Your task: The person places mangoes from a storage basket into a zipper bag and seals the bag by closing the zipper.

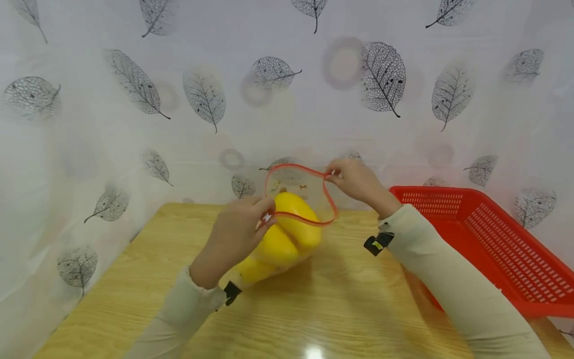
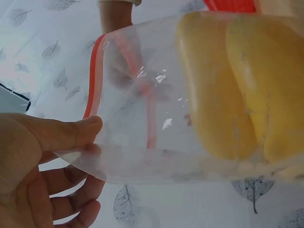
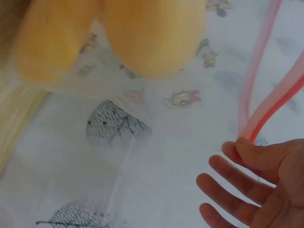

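A clear plastic zip bag (image 2: 128, 166) with a red zip strip (image 1: 333, 205) and small printed cartoon figures is held with its mouth spread wide. Inside lie several smooth, long yellow pieces (image 1: 291, 227) that look like fruit; their exact kind is unclear. My left hand (image 1: 235, 234) pinches the near left side of the rim between thumb and fingers. At the far right side of the rim, my right hand (image 1: 358, 182) pinches the strip with thumb and index finger, its other fingers spread loosely in the right wrist view. The bag's filled end tilts down toward the table, partly behind my left hand.
A red plastic basket (image 1: 475, 197) with slotted walls stands to the right, beside my right forearm. Below is a light wooden table (image 1: 350, 304). Behind it hangs a white curtain (image 1: 287, 124) with a leaf print.
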`<state>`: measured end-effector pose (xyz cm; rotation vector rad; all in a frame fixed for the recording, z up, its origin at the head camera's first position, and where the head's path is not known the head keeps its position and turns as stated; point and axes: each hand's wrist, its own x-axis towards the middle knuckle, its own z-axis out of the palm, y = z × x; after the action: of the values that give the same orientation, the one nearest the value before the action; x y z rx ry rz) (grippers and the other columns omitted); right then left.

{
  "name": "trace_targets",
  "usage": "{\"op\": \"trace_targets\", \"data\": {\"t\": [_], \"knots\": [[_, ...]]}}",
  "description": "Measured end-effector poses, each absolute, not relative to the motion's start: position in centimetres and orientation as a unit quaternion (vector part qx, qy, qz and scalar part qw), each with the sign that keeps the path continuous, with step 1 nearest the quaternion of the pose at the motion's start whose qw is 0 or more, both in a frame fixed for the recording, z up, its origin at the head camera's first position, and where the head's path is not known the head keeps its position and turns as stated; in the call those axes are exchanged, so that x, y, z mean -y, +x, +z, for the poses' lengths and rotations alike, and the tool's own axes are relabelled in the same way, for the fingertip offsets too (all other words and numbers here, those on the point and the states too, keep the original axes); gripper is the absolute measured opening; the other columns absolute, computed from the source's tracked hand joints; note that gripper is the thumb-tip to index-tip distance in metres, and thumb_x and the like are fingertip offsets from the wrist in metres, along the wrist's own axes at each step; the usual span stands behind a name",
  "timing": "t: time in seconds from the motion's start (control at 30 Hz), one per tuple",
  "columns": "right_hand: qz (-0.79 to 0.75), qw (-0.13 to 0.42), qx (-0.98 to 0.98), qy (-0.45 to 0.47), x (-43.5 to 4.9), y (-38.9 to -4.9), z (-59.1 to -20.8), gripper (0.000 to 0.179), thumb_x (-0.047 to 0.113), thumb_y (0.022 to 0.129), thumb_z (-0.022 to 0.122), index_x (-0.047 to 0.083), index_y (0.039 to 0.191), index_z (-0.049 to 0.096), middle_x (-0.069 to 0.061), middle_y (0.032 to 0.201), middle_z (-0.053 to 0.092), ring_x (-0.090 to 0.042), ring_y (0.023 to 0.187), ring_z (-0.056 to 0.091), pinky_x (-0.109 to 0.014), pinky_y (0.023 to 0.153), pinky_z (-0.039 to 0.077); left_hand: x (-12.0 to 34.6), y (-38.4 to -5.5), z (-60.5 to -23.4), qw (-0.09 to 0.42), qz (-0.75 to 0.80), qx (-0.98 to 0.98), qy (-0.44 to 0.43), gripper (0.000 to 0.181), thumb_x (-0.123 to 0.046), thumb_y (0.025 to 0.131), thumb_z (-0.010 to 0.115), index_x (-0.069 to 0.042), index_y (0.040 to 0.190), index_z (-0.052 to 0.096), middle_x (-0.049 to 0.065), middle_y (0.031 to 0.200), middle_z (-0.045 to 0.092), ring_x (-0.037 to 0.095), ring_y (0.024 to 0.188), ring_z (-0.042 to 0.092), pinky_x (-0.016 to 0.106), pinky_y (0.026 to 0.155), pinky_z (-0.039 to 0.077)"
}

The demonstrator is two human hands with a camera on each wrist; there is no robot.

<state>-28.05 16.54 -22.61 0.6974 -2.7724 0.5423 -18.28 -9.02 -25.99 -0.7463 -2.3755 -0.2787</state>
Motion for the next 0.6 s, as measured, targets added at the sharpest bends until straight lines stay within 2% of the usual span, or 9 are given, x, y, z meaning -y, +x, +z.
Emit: {"op": "trace_targets", "data": {"t": [0.27, 0.47, 0.6], "knots": [[0.239, 0.092, 0.938, 0.232, -19.3, -27.0, -20.2, 0.018, 0.014, 0.092, 0.056, 0.001, 0.100, 0.066, -0.020, 0.105, 0.065, -0.034, 0.099, 0.060, -0.049, 0.086, 0.047, 11.6, -18.6, -23.9, 0.283, -0.216, 0.903, -0.238, 0.013, -0.021, 0.083, 0.069, -0.012, 0.091, 0.064, 0.004, 0.081, 0.065, 0.017, 0.069, 0.052, 0.031, 0.064, 0.043], [0.180, 0.045, 0.945, 0.268, -20.3, -27.4, -21.7, 0.017, 0.013, 0.092, 0.055, 0.003, 0.101, 0.066, -0.015, 0.099, 0.068, -0.033, 0.099, 0.061, -0.048, 0.085, 0.050, 11.6, -19.8, -25.3, 0.206, -0.202, 0.928, -0.238, 0.015, -0.023, 0.085, 0.066, -0.014, 0.097, 0.067, 0.002, 0.087, 0.069, 0.016, 0.076, 0.059, 0.032, 0.068, 0.047], [0.178, 0.043, 0.939, 0.292, -21.3, -27.4, -22.4, 0.016, 0.012, 0.091, 0.056, 0.003, 0.101, 0.064, -0.015, 0.101, 0.067, -0.033, 0.099, 0.061, -0.050, 0.087, 0.049, 11.1, -19.7, -25.9, 0.211, -0.213, 0.921, -0.247, 0.024, -0.026, 0.083, 0.070, -0.012, 0.102, 0.066, 0.002, 0.087, 0.068, 0.016, 0.077, 0.058, 0.031, 0.068, 0.047]]}}
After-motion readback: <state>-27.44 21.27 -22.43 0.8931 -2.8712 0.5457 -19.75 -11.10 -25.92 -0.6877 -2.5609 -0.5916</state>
